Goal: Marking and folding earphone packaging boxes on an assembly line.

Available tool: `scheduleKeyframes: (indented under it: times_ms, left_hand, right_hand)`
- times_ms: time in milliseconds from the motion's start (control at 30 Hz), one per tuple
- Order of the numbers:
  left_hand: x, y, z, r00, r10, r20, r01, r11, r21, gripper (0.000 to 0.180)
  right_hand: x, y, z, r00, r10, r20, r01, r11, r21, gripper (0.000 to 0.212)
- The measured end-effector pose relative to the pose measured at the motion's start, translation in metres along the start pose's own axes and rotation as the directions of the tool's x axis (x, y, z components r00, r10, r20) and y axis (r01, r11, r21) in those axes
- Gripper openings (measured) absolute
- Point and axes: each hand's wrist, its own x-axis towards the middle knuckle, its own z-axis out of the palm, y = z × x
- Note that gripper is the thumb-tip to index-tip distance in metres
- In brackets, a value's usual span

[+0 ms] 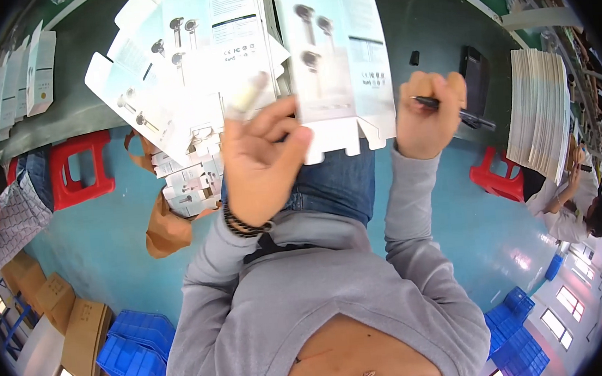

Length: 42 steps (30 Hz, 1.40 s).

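One flat carton (334,72) overhangs the desk (433,25), near-left corner at the left hand (260,159), whose grip is unclear; to the right, the right hand (431,115) clutches a pen (478,121).

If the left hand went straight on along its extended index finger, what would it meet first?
Probably the fanned white and pale-blue cartons just beyond its fingertip. Depth is unclear in this view, so the left hand might pass above them.
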Motion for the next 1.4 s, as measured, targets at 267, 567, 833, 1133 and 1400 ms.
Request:
scheduleKeyframes:
  times_ms: [267, 567, 833, 1133, 1400]
  left_hand:
    - [0.016, 0.049, -0.066, 0.953, 0.225, -0.204, -0.096, 0.861, 0.5, 0.064]
    - [0.009, 0.029, -0.047, 0.899, 0.429, -0.09, -0.214, 0.608, 0.765, 0.045]
    - [-0.011, -0.005, -0.017, 0.978, -0.053, 0.202, -0.109, 0.694, 0.712, 0.049]
    - [-0.02, -0.008, -0.018, 0.985, -0.1, 0.141, -0.032, 0.697, 0.717, 0.053]
    - [-0.021, -0.014, -0.018, 0.991, -0.105, 0.08, 0.044, 0.834, 0.55, 0.049]
  right_hand:
    - [-0.017, 0.028, 0.019, 0.976, -0.068, 0.209, 0.175, 0.815, -0.552, 0.025]
    - [-0.015, 0.051, 0.015, 0.938, 0.122, 0.326, 0.182, 0.626, -0.759, 0.029]
    - [-0.016, 0.051, 0.018, 0.927, 0.106, 0.36, 0.233, 0.591, -0.772, 0.029]
    - [-0.021, 0.042, 0.005, 0.961, 0.19, 0.201, -0.006, 0.742, -0.67, 0.029]
    - [-0.039, 0.028, 0.002, 0.97, 0.235, 0.068, -0.188, 0.895, -0.405, 0.029]
